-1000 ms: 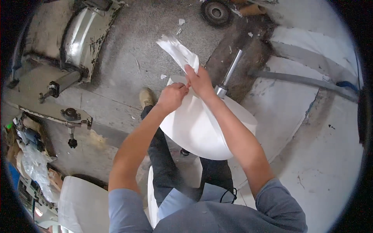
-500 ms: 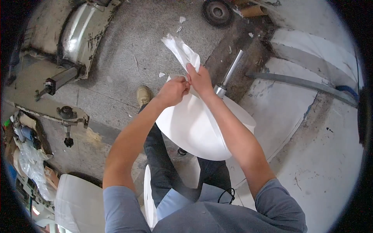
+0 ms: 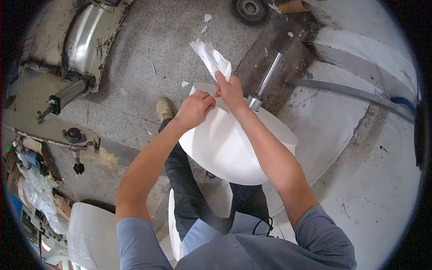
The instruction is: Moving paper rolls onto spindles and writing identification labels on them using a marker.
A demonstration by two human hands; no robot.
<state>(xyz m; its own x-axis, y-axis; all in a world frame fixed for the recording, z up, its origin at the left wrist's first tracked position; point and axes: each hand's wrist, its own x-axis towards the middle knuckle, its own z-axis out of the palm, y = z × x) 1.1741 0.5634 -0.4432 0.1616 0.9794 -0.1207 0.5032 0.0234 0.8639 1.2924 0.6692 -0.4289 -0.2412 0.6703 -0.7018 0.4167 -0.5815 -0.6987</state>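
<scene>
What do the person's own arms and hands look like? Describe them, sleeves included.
Both forearms are bare, with no gloves, watch or rings visible on the left hand or the right hand. Short grey-blue sleeves cover the upper arms. A thin black cable loops at the shirt's front.

Matt white paper roll, shiny smooth metal shaft, rough grey speckled concrete floor

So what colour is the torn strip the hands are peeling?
White torn paper strip, head view.
</scene>
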